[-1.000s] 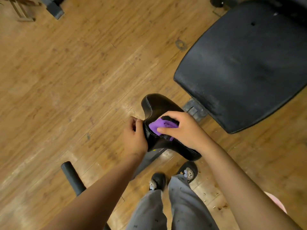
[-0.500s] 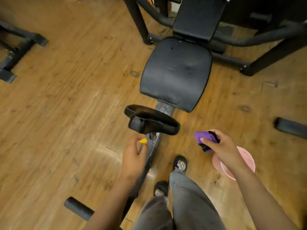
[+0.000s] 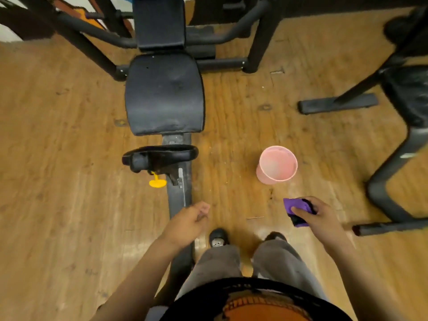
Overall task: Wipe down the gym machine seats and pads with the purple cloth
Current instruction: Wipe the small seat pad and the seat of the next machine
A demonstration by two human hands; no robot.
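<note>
Your right hand (image 3: 322, 218) grips the purple cloth (image 3: 298, 210), bunched into a soft wad with the thumb across its top. A black patch shows in the folds, perhaps a second fabric or only shadow. The cloth hangs above the floor to the right of the machine, well apart from every pad. Your left hand (image 3: 187, 224) holds nothing, its fingers loosely curled, and it hovers over the machine's flat dark steel rail (image 3: 179, 200).

Ahead of you, the curved pad (image 3: 159, 156) is glossy black vinyl with a stitched rim, saddle-shaped and mounted on the rail. A yellow plastic T-knob (image 3: 157, 183) sticks out just beneath it. Beyond lies the seat pad (image 3: 164, 96), a broad rounded rectangle of matte, dull-looking black vinyl. The narrower back pad (image 3: 159, 22) rises behind it, between black tubular frame bars.

A pale pink plastic bucket (image 3: 276, 164) stands upright on the floor, to the right of the rail and near the cloth. The wood-plank floor (image 3: 58, 158) is worn, orange-brown and specked with crumbs. The bent black tube legs of another machine (image 3: 393, 158) cross the right side. Your grey trouser legs and black shoes (image 3: 217, 237) stand just beside the rail.
</note>
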